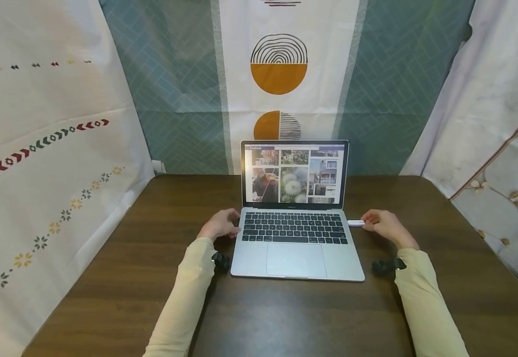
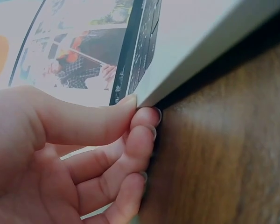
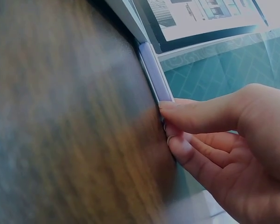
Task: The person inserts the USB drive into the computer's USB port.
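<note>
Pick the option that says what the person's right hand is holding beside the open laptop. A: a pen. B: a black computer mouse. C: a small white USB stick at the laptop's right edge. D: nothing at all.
C: the right hand pinches a small white USB stick against the right edge of the laptop, and the right wrist view shows thumb and fingers closed on its end.

Left hand [image 2: 60,158]: thumb and curled fingers [image 2: 140,140] pinch laptop [image 2: 186,42] edge; wooden table [image 2: 224,154] beneath.
</note>
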`<state>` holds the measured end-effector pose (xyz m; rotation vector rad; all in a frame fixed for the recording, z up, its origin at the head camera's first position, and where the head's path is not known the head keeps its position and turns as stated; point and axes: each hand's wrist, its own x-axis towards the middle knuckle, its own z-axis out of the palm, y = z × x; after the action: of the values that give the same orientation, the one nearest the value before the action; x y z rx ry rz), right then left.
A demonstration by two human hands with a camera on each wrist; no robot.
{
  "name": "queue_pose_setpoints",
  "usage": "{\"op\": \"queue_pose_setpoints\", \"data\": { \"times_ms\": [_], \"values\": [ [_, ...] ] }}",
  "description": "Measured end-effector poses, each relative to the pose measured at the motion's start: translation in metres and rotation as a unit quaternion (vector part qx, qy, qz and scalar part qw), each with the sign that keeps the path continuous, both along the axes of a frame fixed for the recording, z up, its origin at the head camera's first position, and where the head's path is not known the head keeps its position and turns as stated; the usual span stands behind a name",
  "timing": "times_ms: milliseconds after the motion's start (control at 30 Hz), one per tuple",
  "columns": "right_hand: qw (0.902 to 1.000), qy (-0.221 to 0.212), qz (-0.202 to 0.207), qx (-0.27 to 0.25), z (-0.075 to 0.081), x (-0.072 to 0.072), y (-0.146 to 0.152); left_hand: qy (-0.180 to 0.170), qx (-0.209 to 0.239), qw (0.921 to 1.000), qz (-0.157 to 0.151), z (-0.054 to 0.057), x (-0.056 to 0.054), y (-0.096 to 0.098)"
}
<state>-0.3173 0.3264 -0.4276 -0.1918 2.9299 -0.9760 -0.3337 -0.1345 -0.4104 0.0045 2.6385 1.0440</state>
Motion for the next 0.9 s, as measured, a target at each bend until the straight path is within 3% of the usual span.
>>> {"op": "queue_pose_setpoints", "data": {
  "times_ms": [700, 900],
  "values": [
    [0.9997, -0.017, 0.012, 0.009, 0.004, -0.002, 0.004, -0.002, -0.016, 0.9999, -0.003, 0.002, -0.003, 0.002],
    [0.9989, -0.038, 0.027, 0.003, 0.018, 0.001, 0.010, -0.004, 0.001, 0.9998, -0.021, 0.007, -0.005, -0.002]
  ]
}}
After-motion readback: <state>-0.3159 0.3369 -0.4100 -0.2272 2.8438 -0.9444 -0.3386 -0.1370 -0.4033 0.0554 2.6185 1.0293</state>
